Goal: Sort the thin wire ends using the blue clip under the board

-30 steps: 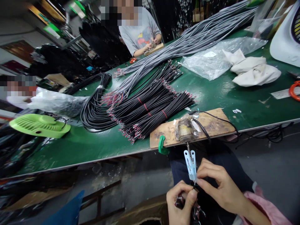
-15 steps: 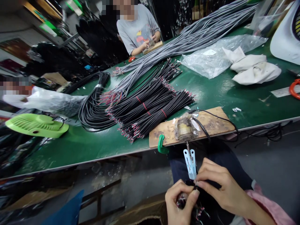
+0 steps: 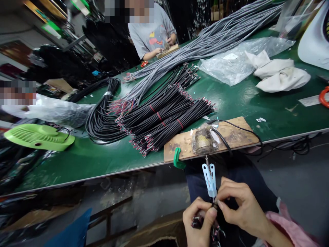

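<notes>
Below the table edge, my left hand [image 3: 197, 221] is closed around dark cables [image 3: 215, 233] with thin red and white wire ends, mostly hidden by the fingers. Thumb and forefinger of my right hand [image 3: 240, 206] pinch a small wire end just beside the left fingertips. Right above both hands hangs a light blue clothespin [image 3: 210, 181], fixed to the metal shaft of a small motor [image 3: 205, 141]. A thin pin shows under the clothespin, touching or nearly touching the pinched spot. The motor is taped to a wooden board [image 3: 239, 132].
A green clamp [image 3: 178, 158] grips the board at the green table's [image 3: 102, 168] edge. Behind lie bundled black cables [image 3: 164, 116], long grey cables [image 3: 195, 48], a plastic bag [image 3: 231, 65] and white cloth [image 3: 282, 77]. A green fan [image 3: 38, 137] lies left. A co-worker [image 3: 154, 34] sits opposite.
My right hand's fingers have closed in nearer to the left fingertips, under the clothespin. The left hand has shifted very slightly. The cables on the table stay put.
</notes>
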